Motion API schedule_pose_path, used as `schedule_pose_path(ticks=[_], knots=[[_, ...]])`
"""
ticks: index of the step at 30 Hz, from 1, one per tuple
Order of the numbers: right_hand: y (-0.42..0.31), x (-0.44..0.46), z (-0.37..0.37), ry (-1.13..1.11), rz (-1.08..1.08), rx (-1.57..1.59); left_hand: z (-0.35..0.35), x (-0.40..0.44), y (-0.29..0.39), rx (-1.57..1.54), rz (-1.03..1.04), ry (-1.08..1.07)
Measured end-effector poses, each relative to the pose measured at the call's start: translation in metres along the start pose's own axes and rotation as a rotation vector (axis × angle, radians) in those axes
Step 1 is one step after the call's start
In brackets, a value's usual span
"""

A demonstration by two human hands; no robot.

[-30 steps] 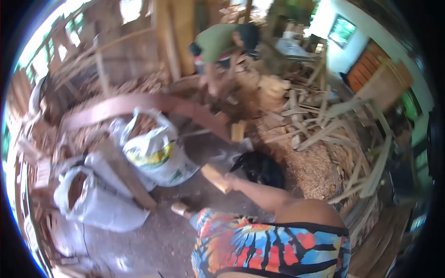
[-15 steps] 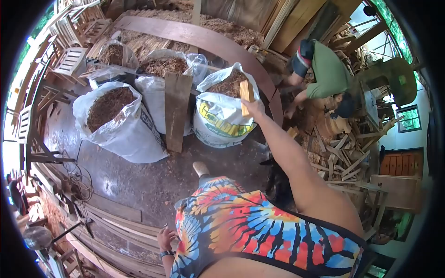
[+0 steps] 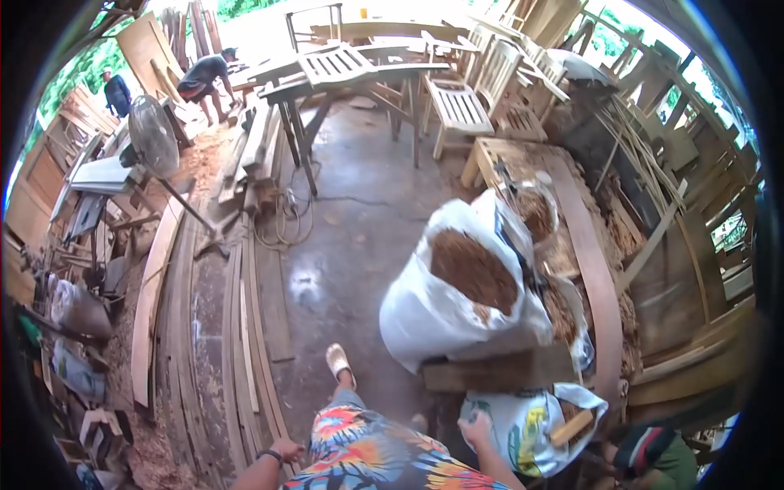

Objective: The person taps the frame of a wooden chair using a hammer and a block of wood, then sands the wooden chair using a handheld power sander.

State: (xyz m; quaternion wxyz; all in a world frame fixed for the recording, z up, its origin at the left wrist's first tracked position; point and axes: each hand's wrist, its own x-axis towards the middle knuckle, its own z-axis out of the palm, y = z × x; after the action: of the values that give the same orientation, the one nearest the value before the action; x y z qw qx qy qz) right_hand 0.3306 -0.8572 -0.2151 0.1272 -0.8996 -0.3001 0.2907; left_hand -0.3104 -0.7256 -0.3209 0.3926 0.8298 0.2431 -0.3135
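Note:
My left hand [image 3: 286,449], with a dark band at its wrist, hangs at the left side of the colourful shirt, its fingers loosely apart and holding nothing. Beside the printed white sack [image 3: 523,425] at the lower right is my right hand [image 3: 476,430]; it looks empty with loosely parted fingers, though small and slightly blurred. A wooden block [image 3: 572,427] lies at that sack's opening, apart from my hand. Behind it a dark board [image 3: 502,370] leans against a larger white sack [image 3: 400,314] filled with brown shavings [image 3: 474,269].
One person [image 3: 660,457] bends at the lower right; two more people [image 3: 208,75] [image 3: 117,94] are at the upper left. Long planks [image 3: 184,310] and a fan [image 3: 153,137] stand left. Slatted chairs [image 3: 461,106], a table [image 3: 351,77] and a curved board [image 3: 592,269] lie beyond.
The view has swung left toward the tables and chairs. The block has left my right hand and now lies at the printed sack's opening. My right hand is back nearer my body.

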Motion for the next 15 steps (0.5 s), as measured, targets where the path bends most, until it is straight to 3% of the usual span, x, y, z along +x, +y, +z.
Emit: schedule_pose_path(ticks=[1, 2, 4, 6, 7, 8, 9, 10, 11, 12, 14, 15], knots=[[-0.025, 0.014, 0.012, 0.015, -0.001, 0.014, -0.021, 0.014, -0.007, -0.026, -0.177, 0.09], [-0.032, 0.02, 0.029, -0.206, 0.037, 0.014, -0.035, 0.015, -0.013, -0.055, -0.347, 0.149], [-0.048, 0.016, 0.043, -0.649, 0.144, -0.022, -0.097, 0.016, -0.032, -0.72, -0.628, 0.088], [-0.106, 0.018, 0.021, -0.708, 0.201, -0.026, -0.142, 0.023, -0.065, -1.222, -0.779, 0.261], [-0.121, 0.029, 0.022, -0.71, 0.193, -0.036, -0.171, 0.025, -0.084, -1.269, -0.723, 0.275], [-0.114, 0.044, 0.027, -0.655, -0.114, -0.134, -0.204, 0.028, -0.104, -1.31, -0.664, 0.281], [-0.107, 0.06, 0.033, -0.593, -0.413, -0.225, -0.236, 0.031, -0.123, -1.314, -0.609, 0.315], [-0.102, 0.08, 0.049, -0.612, -0.084, 0.039, -0.266, 0.033, -0.142, -1.312, -0.557, 0.344], [-0.161, 0.083, 0.02, -0.631, 0.247, 0.146, -0.29, 0.044, -0.164, -1.26, -0.596, 0.399], [-0.18, 0.096, 0.015, -0.527, 0.189, 0.164, -0.315, 0.055, -0.183, -1.207, -0.634, 0.456], [-0.225, 0.123, 0.002, -0.437, 0.158, 0.189, -0.383, 0.075, -0.204, -0.648, -0.671, 0.488], [-0.243, 0.14, 0.001, -0.434, 0.159, 0.196, -0.414, 0.086, -0.206, -0.616, -0.623, 0.575]])
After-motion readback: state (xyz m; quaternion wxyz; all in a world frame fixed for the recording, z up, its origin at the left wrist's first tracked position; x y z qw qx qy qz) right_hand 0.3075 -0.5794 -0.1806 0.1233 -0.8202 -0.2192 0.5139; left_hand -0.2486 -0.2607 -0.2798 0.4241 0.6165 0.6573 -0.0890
